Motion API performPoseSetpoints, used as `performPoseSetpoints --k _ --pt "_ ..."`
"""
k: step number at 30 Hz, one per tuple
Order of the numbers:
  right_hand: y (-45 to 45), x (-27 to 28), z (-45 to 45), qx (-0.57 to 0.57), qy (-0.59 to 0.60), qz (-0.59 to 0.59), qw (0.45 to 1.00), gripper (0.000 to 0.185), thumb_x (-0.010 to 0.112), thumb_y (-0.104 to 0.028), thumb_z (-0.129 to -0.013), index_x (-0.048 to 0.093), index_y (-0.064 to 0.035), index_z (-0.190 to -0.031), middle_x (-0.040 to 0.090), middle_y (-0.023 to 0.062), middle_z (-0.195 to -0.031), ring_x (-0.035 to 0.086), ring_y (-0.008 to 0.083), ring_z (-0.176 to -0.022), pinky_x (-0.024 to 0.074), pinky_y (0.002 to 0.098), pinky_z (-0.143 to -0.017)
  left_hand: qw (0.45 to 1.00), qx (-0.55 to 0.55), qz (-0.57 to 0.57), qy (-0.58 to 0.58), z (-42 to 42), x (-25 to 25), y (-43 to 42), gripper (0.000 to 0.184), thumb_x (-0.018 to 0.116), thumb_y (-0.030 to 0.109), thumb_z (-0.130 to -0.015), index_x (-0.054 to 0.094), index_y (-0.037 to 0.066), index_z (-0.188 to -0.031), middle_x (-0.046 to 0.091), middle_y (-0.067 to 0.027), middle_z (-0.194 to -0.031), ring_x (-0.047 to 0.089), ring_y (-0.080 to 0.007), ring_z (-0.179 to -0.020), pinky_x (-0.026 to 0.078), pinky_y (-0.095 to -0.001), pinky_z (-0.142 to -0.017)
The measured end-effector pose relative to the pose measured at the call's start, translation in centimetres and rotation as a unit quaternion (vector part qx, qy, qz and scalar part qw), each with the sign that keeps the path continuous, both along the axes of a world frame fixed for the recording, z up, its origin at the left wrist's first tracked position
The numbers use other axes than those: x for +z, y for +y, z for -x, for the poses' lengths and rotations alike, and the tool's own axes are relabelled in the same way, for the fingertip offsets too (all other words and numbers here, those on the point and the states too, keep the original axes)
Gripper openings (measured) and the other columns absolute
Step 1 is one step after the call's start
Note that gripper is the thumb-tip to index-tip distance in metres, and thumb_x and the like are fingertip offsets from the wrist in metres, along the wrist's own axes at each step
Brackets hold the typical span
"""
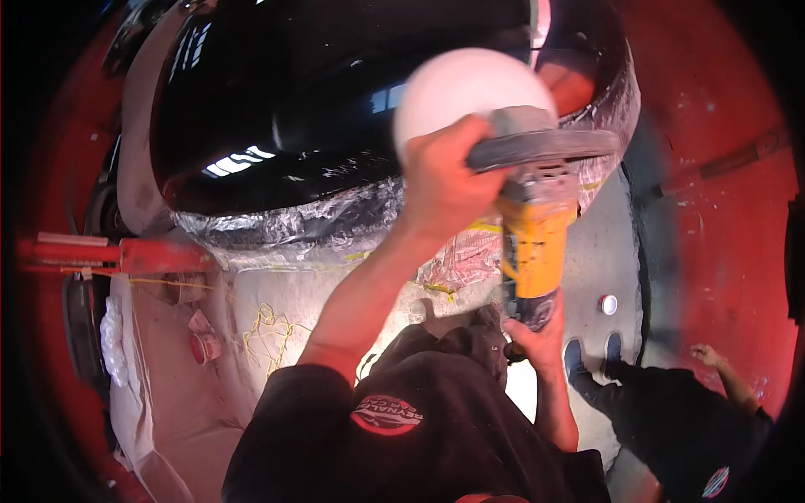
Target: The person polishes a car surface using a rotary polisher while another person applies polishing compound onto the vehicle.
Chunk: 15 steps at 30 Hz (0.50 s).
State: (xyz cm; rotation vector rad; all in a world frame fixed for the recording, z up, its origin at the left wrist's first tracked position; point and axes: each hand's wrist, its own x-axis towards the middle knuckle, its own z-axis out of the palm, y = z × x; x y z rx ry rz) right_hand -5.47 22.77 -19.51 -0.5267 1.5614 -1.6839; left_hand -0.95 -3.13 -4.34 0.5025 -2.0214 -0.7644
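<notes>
Across the far left and middle, a glossy black panel (285, 126) curves away in front of you, throwing back bright patches of light. Crumpled film (310, 222) lines its near edge. At the near right, apart from you, a co-worker (671, 411) in dark clothes stands on the pale floor (595, 260). From the left edge, a red beam (159, 254) juts toward the panel.

Your yellow-and-black power tool (537, 243) lies between your two hands, right of the middle, with its round white pad (461, 88) at the far end, over the panel as you see it; you cannot tell whether they touch. Your left hand (449, 176) has its fingers wrapped around the dark handle (545, 149) near the pad. Your right hand (543, 339) grips the tool's near end, fingers partly hidden.

On the floor to the left lies a loose yellow cord (270, 339); to the right sits a small round container (609, 304), red and white.
</notes>
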Motion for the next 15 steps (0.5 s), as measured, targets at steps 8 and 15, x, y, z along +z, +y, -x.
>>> performPoseSetpoints --k 8,15 --pt "-3.8 0.8 -10.7 0.196 0.028 -0.059 0.978 0.116 0.092 -0.02 -0.069 0.023 -0.0033 -0.16 0.055 0.0217 -0.145 0.056 0.0262 -0.132 0.0434 0.0377 -0.112 0.978 0.201 0.045 -0.034 -21.9 -2.8 -1.0 0.026 0.086 -0.003 -0.069 0.064 0.004 -0.082 0.062 -0.0058 -0.065 0.057 -0.0117 -0.058 0.044 -0.0265 -0.056" --pt "-2.2 -1.0 -10.0 0.163 0.002 -0.037 0.986 0.114 0.093 -0.015 -0.067 0.026 -0.002 -0.159 0.056 0.0189 -0.145 0.054 0.0241 -0.134 0.0424 0.0381 -0.113 0.982 0.155 0.071 -0.078 -18.7 -1.7 1.1 0.023 0.084 -0.004 -0.074 0.063 0.002 -0.083 0.062 -0.0055 -0.068 0.056 -0.0098 -0.062 0.044 -0.0259 -0.059"
